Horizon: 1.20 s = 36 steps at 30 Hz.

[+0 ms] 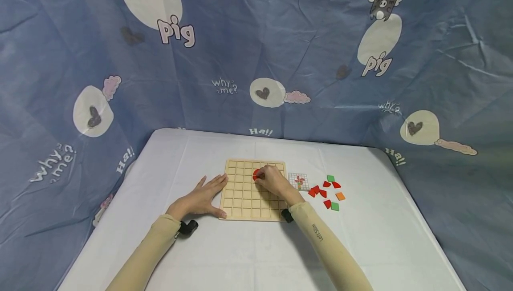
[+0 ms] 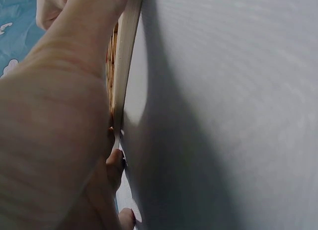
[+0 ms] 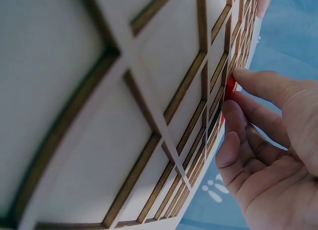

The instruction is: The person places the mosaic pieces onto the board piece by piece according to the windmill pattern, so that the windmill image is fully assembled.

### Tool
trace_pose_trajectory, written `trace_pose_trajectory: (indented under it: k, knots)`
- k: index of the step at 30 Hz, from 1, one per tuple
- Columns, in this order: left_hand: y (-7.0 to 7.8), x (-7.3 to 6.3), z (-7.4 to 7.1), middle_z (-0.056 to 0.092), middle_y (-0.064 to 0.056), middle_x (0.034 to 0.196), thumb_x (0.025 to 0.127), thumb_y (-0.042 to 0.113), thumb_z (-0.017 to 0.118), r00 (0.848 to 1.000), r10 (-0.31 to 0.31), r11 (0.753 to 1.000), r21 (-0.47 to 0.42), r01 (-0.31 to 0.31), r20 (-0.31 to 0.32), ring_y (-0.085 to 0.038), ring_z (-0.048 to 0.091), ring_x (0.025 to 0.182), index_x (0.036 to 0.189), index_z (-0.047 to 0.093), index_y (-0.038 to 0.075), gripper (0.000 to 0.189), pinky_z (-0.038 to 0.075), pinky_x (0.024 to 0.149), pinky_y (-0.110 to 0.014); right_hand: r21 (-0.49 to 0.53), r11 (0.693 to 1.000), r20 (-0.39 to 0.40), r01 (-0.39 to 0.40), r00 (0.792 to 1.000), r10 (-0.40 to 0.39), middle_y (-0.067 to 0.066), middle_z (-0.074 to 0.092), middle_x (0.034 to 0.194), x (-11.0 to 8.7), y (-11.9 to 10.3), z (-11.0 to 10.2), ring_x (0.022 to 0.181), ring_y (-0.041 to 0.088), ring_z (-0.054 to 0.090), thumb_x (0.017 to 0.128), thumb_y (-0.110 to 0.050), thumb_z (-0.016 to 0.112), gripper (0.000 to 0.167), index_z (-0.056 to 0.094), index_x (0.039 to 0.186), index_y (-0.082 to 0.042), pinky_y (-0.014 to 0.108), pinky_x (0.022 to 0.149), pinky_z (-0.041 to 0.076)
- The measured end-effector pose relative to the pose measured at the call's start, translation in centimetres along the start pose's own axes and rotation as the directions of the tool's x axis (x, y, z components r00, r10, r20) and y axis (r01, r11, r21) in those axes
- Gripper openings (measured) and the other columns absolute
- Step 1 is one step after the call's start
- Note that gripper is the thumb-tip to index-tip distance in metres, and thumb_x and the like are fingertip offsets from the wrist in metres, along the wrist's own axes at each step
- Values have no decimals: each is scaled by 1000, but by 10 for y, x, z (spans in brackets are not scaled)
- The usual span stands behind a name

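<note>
A wooden grid board [image 1: 236, 213] with square recesses lies on the white table. Over its upper middle, my right hand [image 1: 273, 180] pinches a small red piece [image 3: 230, 87] between thumb and fingertip, as the right wrist view shows. More red [image 1: 255, 174] shows at the fingertips in the head view; whether this is one piece or two I cannot tell. My left hand [image 1: 203, 196] rests spread against the board's left side, its thumb by the near corner. In the left wrist view the forearm and wrist [image 2: 54, 125] hide much of the board's edge.
Right of the board lies a small pattern card [image 1: 293, 178] with a gridded picture. Farther right are several loose red pieces [image 1: 323, 193], a green square [image 1: 330, 178], another green square [image 1: 335, 207] and an orange square [image 1: 340, 196]. Blue printed cloth [image 1: 224, 59] hangs behind the table.
</note>
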<state>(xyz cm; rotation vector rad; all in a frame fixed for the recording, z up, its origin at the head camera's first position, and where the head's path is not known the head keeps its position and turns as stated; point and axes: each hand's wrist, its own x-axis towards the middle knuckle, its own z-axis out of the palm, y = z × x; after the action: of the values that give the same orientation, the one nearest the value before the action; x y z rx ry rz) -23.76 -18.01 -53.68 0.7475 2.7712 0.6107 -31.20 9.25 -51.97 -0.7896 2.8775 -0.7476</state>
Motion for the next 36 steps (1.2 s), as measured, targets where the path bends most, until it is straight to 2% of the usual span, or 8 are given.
trace_pose_trajectory:
  k: [10,21,36]
  knots:
    - [0,0,1,11,-9,163,63,72,72,1000,-4,1000,-4,4,5,-30,11,150,154,18,4,125,-1,120,-60,61,998,21,-28,999,27,8,71,96,2,0,0,84,14,67,88,-13,70,15,71,99,-3,21,72,56]
    - [1,0,1,10,-9,163,63,73,71,1000,-8,1000,12,8,7,-30,12,150,154,18,4,125,0,119,-61,54,996,33,-70,997,68,9,73,99,4,-3,-1,90,17,68,89,-14,70,15,73,99,-3,27,77,57]
    - [1,0,1,10,-8,163,62,74,70,1000,-11,1000,16,11,7,-30,12,150,154,18,5,126,0,120,-60,93,991,26,-94,995,92,5,70,92,3,0,0,83,12,64,88,-14,71,13,69,97,-4,24,72,55]
